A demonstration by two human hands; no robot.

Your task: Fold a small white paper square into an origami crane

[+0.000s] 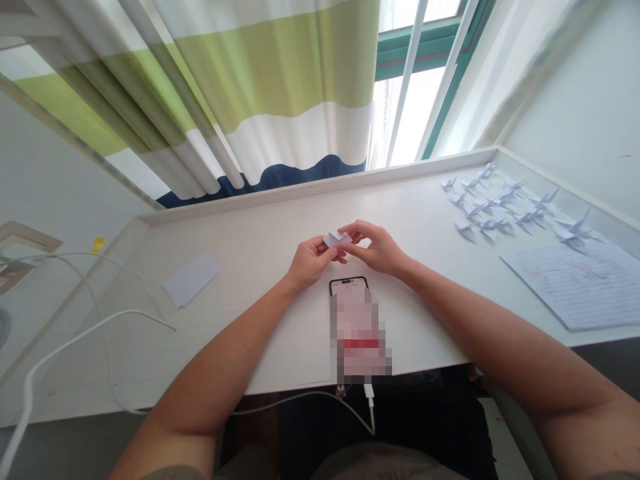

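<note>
Folded paper: a small white folded paper (pixel 336 239) is sitting off the desk in both hands, at the centre of the clock used here, with 12 pointing toward the window side.
Left fingers: at 8 o'clock, the left hand (pixel 309 264) is pinching the paper's near left part between its thumb and curled fingers.
Right fingers: at 3 o'clock, the right hand (pixel 376 248) is gripping the right edge, thumb below and fingertips above; how firmly they are pressing is impossible to tell.
Phone: just beyond the hands at 6 o'clock, a dark-rimmed phone (pixel 355 327) is lying screen up, most of its display being blurred into blocks.
Charging plug: a white plug (pixel 369 392) is standing at the phone's near end, its cord trailing toward 7 o'clock.
Loose sheets: between 8 and 9 o'clock, plain white sheets (pixel 193 279) are overlapping on the white desk (pixel 250 257).
Paper cranes: between 2 and 3 o'clock, many white paper cranes (pixel 575 232) are clustering near the desk's raised edge.
Notepad: between 3 and 4 o'clock, a lined notepad (pixel 575 285) is lying just beside the nearest cranes.
Curtain: toward 11 o'clock, a green, white and blue curtain (pixel 300 80) is hanging behind the desk.
Window: toward 1 o'clock, a green window frame (pixel 420 48) is showing beside it.
</note>
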